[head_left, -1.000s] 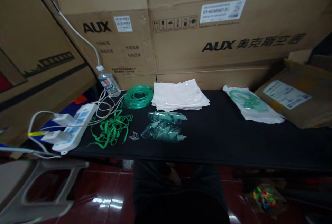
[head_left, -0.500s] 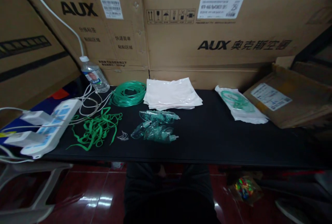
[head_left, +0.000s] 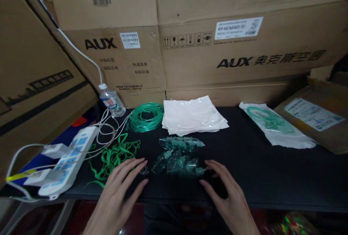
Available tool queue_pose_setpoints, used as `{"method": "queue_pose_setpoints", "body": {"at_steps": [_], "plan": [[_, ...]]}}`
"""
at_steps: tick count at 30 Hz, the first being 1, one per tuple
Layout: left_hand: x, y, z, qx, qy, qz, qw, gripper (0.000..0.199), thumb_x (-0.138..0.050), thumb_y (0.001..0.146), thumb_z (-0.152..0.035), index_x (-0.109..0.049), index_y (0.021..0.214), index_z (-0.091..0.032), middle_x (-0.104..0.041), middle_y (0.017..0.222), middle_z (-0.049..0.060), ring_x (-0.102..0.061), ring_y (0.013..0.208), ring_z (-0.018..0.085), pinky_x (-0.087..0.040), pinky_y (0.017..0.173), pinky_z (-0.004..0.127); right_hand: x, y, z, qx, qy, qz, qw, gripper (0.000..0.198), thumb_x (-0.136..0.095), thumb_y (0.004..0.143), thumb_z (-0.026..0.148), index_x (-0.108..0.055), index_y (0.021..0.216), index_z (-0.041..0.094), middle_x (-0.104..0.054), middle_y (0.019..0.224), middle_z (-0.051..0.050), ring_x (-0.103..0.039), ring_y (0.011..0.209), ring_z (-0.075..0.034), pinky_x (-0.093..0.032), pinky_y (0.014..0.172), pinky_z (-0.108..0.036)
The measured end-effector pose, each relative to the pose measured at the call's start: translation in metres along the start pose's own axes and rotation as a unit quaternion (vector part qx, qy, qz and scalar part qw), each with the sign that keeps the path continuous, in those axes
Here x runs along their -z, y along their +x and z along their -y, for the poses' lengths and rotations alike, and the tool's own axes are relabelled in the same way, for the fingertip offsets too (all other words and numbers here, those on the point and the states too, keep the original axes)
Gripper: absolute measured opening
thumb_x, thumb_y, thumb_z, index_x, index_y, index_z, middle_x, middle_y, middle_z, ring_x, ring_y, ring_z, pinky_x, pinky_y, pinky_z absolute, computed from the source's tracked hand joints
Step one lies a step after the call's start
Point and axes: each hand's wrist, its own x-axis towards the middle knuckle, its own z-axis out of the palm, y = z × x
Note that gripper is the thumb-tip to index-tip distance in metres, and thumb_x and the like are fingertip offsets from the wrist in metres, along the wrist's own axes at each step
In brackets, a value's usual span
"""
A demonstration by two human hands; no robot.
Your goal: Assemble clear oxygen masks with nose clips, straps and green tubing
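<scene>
Green translucent oxygen masks (head_left: 181,164) lie in a small group at the middle of the black table, several in all. My left hand (head_left: 121,186) hovers over the table's front, fingers apart and holding nothing, beside the small clear metal-like strips (head_left: 144,170). Its knuckles partly cover a tangle of green elastic straps (head_left: 115,155). On the other side my right hand (head_left: 225,191) is open too, its fingertips close to the pale connector of the nearest mask. Whether they touch it I cannot tell. Behind the masks lie a coil of green tubing (head_left: 145,118) and stacked white pouches (head_left: 193,115).
A white power strip (head_left: 72,162) with plugs and cables lies at left, near a plastic bottle (head_left: 112,100). At right a packed mask set (head_left: 274,124) leans near a carton (head_left: 312,115). Large cardboard boxes (head_left: 187,61) wall off the back.
Both my hands have come into view from below, on either side of the masks. The camera view has shifted, so the table contents appear lower and slightly further right.
</scene>
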Motion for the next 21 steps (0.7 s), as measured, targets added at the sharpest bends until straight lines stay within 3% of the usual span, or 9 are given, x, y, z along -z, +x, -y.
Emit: {"method": "queue_pose_setpoints", "body": {"at_steps": [4,7,14,21], "plan": [[-0.025,0.019,0.032,-0.092,0.023,0.092,0.991,0.043,-0.053,0.104,-0.045,-0.058,0.143,-0.029,-0.073,0.135,0.003,-0.065,0.126,0.025,-0.053,0.106,0.042,-0.017,0.0,-0.002,0.031,-0.019,0.032,0.999,0.039,-0.066,0.098,0.031,-0.059,0.136,0.029,-0.062,0.136,-0.011,-0.065,0.123,-0.029,-0.059,0.101,-0.043],[-0.036,0.022,0.052,-0.125,0.033,0.126,0.984,0.039,-0.055,0.103,-0.047,-0.065,0.137,-0.032,-0.077,0.128,0.001,-0.069,0.119,0.024,-0.051,0.106,0.042,-0.022,0.003,-0.004,0.051,-0.035,0.056,0.997,0.039,-0.068,0.097,0.03,-0.06,0.135,0.03,-0.064,0.134,-0.011,-0.066,0.122,-0.03,-0.059,0.1,-0.047],[-0.042,0.031,0.072,-0.159,0.009,0.117,0.98,0.034,-0.048,0.105,-0.049,-0.077,0.116,-0.035,-0.082,0.112,-0.003,-0.073,0.104,0.023,-0.051,0.102,0.04,-0.021,0.004,-0.002,0.059,-0.077,0.119,0.988,0.054,-0.07,0.097,0.031,-0.051,0.147,0.032,-0.063,0.143,-0.011,-0.064,0.128,-0.031,-0.057,0.105,-0.047],[-0.046,0.033,0.073,-0.157,-0.005,0.084,0.984,0.035,-0.045,0.107,-0.047,-0.075,0.121,-0.034,-0.08,0.112,0.0,-0.073,0.105,0.023,-0.054,0.1,0.039,-0.023,0.004,-0.001,0.039,-0.071,0.107,0.991,0.051,-0.065,0.099,0.025,-0.053,0.148,0.034,-0.06,0.146,-0.01,-0.062,0.131,-0.027,-0.055,0.108,-0.043]]}}
